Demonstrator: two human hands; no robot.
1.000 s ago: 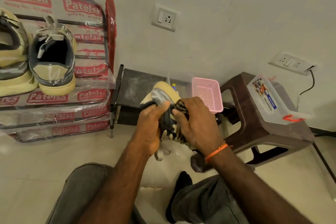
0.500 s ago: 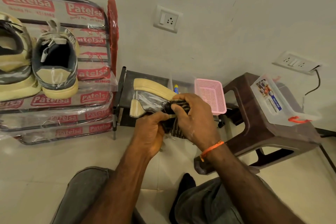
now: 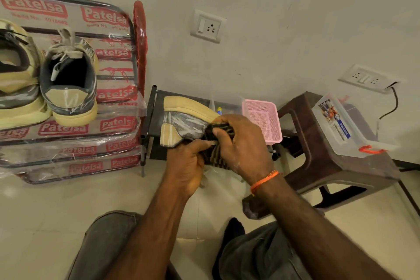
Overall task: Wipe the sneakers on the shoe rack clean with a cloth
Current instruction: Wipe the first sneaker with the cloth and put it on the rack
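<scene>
A grey and cream sneaker lies on its side in the air, sole turned up and heel to the left. My left hand grips it from below. My right hand holds a dark striped cloth against the sneaker's side, and the toe end is hidden under that hand. Two more sneakers stand on the top shelf of the plastic-wrapped shoe rack at the left.
A low black metal stand sits behind the held sneaker, with a pink mesh basket beside it. A brown plastic stool at the right carries a clear lidded box. My knees are at the bottom on the tiled floor.
The sneaker has been turned from upright to lying on its side with the sole up. My right hand with the cloth has slid along its side.
</scene>
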